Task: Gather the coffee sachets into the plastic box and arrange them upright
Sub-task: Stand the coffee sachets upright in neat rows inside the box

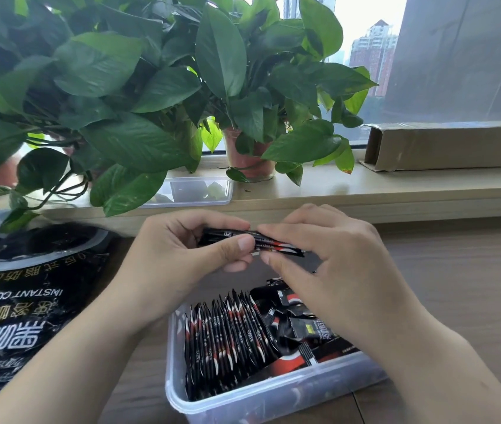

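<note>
— What are the hands doing on your screen?
— I see both raised above the box. The left hand (181, 255) curls round the left end of a thin bundle of black-and-red foil coffee sachets (276, 246), with its thumb pressed on the near face. The right hand (328, 261) pinches the bundle's right half between thumb and fingertips. The bundle lies roughly level, its right end dipping a little.
— How many are in the bundle?
— I cannot tell. Several edges show, but they are too tight to count.
— And the box?
— The clear rectangular plastic box (273, 396) sits on the brown wooden table (457, 286) below the hands, nearest me. In its left half a row of black-and-red sachets (227, 338) stands on edge, packed close and leaning slightly. In the right half loose sachets (298, 325) lie flat and jumbled, partly hidden by the right wrist.
— Anything else?
— A large black crinkled instant-coffee bag (28, 301) lies flat on the table left of the box, near the left forearm. On the pale windowsill (396, 188) behind, a clear shallow plastic lid or tray (200, 191) rests under the leaves of a green potted plant (120, 87). A long brown cardboard carton (451, 145) lies on its side to the right.
</note>
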`<state>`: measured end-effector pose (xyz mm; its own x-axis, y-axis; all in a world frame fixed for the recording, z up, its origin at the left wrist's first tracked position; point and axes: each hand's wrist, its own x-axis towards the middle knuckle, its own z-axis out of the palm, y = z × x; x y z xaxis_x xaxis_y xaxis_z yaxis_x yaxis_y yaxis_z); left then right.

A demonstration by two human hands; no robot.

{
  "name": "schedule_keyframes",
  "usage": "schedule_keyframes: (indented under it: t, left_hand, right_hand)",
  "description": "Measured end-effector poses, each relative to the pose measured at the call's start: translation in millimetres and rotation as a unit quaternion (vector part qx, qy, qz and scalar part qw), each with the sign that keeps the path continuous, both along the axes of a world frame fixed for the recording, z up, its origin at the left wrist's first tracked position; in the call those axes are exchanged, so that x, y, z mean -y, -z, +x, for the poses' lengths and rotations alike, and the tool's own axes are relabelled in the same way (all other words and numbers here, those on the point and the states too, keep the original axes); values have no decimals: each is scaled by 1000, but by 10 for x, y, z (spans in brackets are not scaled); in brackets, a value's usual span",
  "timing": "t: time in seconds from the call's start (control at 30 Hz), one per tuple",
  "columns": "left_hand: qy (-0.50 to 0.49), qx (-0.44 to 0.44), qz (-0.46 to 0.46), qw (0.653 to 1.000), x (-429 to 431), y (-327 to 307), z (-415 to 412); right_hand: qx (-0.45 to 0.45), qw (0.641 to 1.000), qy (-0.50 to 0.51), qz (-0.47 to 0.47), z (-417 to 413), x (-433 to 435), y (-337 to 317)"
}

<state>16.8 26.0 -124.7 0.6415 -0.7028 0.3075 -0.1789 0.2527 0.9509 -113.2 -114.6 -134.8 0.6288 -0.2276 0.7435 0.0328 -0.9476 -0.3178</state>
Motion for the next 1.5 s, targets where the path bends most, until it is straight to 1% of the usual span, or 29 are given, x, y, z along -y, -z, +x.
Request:
schedule_keyframes:
  t: [0.17, 0.23, 0.3, 0.4, 0.5, 0.63, 0.7, 0.87, 0.9, 0.93, 0.97, 1.0, 1.03, 1.07, 1.13, 1.2, 1.27, 1.33, 1.43, 1.5]
  left_hand:
    - [9, -131, -70, 989, 24, -51, -15]
    - [26, -167, -72, 983, 21, -56, -12]
    - [33, -189, -54, 980, 14, -39, -4]
    - [17, -184, -22, 983, 17, -2, 4]
    - [-10, -159, -15, 987, 25, 10, -2]
    - [-39, -115, 4, 993, 21, 6, -6]
    - [-47, -107, 13, 993, 15, 3, 12]
    - [-25, -82, 37, 996, -17, -9, 5]
    - [-25, -63, 39, 997, -16, -7, 3]
    - [-48, -20, 44, 998, -13, 13, 19]
    - [-94, 52, 56, 993, -9, 44, 50]
    - [-145, 140, 72, 977, -17, 67, 80]
    - [-182, 225, 84, 954, -29, 72, 104]
    - [-183, 293, 84, 934, -50, 63, 119]
    - [-110, 398, 73, 908, -82, 56, 139]
    - [-11, 468, 91, 879, -98, 50, 116]
    - [65, 509, 124, 849, -95, 61, 106]
    - [120, 522, 161, 829, -85, 73, 100]
    - [176, 485, 241, 822, -66, 75, 96]
    - [198, 466, 299, 809, -53, 87, 101]
  right_hand:
    - [59, 997, -1, 51, 51, -136, -4]
    - [71, 996, 10, 53, 75, -195, 6]
    - [64, 997, 19, 42, 98, -229, 27]
    - [20, 999, 26, 21, 113, -240, 47]
    - [-5, 999, 24, 20, 96, -243, 44]
    - [8, 999, 25, 17, 83, -253, 23]
    - [19, 999, 26, 11, 85, -269, 18]
    - [14, 999, 43, 11, 94, -296, 5]
    - [17, 998, 56, 25, 86, -278, -9]
    - [24, 996, 71, 51, 63, -249, -32]
    - [29, 992, 86, 87, 40, -206, -62]
    - [30, 987, 99, 125, 16, -153, -94]
    - [25, 980, 113, 159, -10, -97, -125]
    - [19, 973, 126, 193, -37, -40, -147]
    - [5, 957, 145, 252, -76, 55, -166]
    - [-19, 944, 156, 289, -99, 102, -156]
    - [-48, 935, 155, 314, -110, 108, -139]
    - [-74, 930, 145, 330, -114, 97, -139]
    - [-93, 922, 114, 358, -110, 74, -149]
    - [-110, 922, 106, 355, -95, 64, -138]
